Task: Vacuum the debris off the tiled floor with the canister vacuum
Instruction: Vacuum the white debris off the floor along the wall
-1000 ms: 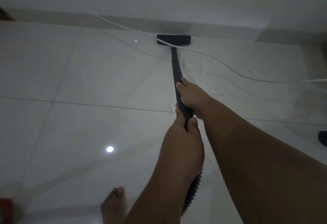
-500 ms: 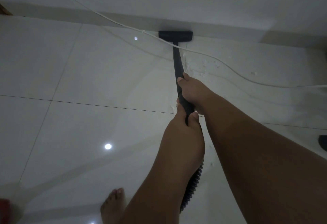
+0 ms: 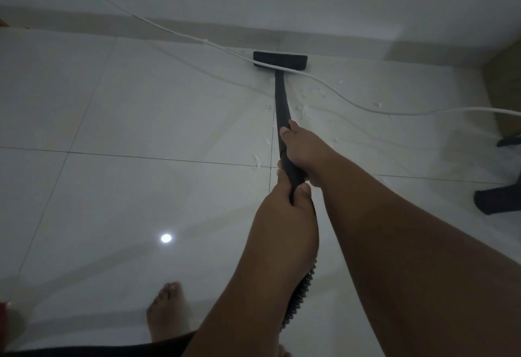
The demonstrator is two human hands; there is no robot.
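Observation:
A black vacuum wand (image 3: pixel 281 103) runs from my hands to a flat black floor head (image 3: pixel 280 61) that rests on the white tiled floor (image 3: pixel 135 120) close to the wall skirting. My right hand (image 3: pixel 303 146) grips the wand higher up, and my left hand (image 3: pixel 287 210) grips it just below, both shut around it. The ribbed hose (image 3: pixel 298 297) drops from under my left wrist. Small white scraps of debris (image 3: pixel 306 100) lie scattered beside the wand, to its right and left. The canister itself is out of sight.
A white power cord (image 3: pixel 352 103) crosses the floor and lies over the floor head. Dark furniture feet (image 3: pixel 496 201) stand at the right edge. My bare foot (image 3: pixel 166 317) is on the tile at bottom left. The grey skirting (image 3: pixel 169 29) bounds the far side.
The floor head has slid forward to the skirting by the wall and a little to the right, with both hands keeping their grip on the wand. More of the right-hand furniture has come into view.

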